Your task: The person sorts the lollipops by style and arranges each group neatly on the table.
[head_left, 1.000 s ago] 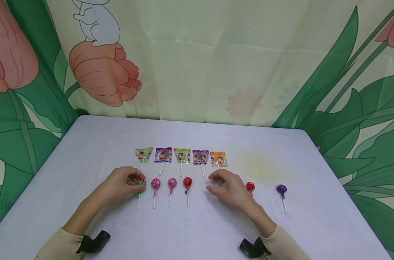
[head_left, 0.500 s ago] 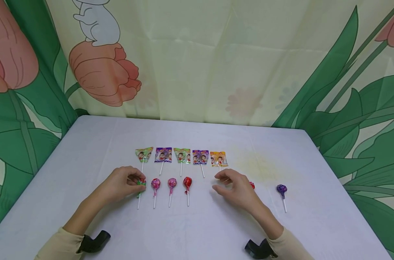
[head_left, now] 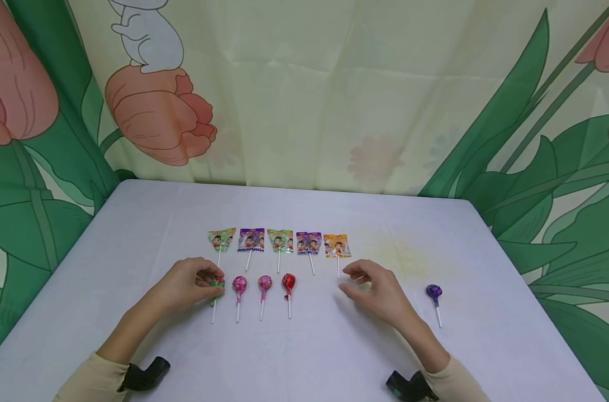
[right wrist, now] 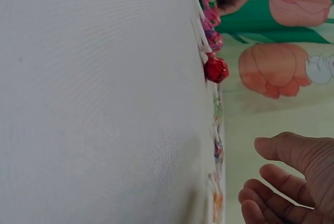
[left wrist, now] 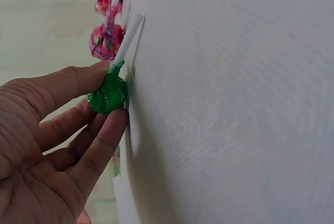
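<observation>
My left hand (head_left: 184,286) pinches the wrapped head of a green lollipop (left wrist: 108,96) between thumb and fingers, its white stick pointing toward the person. To its right lie two pink lollipops, the nearer pink lollipop (head_left: 239,283) and a farther pink lollipop (head_left: 265,282), followed by a red lollipop (head_left: 288,281). My right hand (head_left: 380,290) hovers above the table with fingers relaxed and apart, holding nothing, near the stick of an orange-wrapped lollipop (head_left: 337,245). A second red lollipop, seen earlier on the right, is hidden behind this hand. Farther right lies a purple lollipop (head_left: 434,291).
Behind the front row, several flat-wrapped lollipops lie side by side, among them a purple-wrapped lollipop (head_left: 251,240) and a green-wrapped lollipop (head_left: 281,241). All rest on a white-covered table (head_left: 304,357). A printed curtain (head_left: 294,111) hangs beyond its back edge.
My right hand has moved to the right, away from the red lollipop in the row, and now covers the second red one. The left hand stays on the green lollipop.
</observation>
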Motion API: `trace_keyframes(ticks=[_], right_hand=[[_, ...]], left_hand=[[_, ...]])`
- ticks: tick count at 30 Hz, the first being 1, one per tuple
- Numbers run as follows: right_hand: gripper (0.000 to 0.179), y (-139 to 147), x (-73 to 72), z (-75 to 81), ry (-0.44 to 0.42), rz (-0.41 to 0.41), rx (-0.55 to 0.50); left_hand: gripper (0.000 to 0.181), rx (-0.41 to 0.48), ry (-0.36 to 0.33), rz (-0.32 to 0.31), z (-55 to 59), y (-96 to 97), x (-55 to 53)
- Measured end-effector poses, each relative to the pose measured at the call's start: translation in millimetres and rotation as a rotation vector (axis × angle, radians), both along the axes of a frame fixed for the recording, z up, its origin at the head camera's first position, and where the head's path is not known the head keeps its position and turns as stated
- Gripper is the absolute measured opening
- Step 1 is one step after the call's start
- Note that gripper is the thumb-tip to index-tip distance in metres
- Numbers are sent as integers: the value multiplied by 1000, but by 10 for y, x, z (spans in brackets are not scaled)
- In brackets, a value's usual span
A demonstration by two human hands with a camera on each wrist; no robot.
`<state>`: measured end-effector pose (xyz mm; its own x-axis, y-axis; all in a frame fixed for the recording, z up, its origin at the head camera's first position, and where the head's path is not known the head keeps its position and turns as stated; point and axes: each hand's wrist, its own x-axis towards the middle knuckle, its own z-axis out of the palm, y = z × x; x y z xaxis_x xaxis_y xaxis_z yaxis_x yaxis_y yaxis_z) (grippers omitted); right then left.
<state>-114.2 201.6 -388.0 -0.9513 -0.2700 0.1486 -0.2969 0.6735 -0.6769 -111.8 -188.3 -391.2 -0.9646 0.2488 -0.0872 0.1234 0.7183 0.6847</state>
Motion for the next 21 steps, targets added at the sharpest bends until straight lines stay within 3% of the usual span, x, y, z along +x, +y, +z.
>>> trace_keyframes(ticks=[21], right_hand=[[28, 251, 49, 59, 16, -91, 15]], left_hand=[[25, 6, 4, 11, -20, 5, 17]])
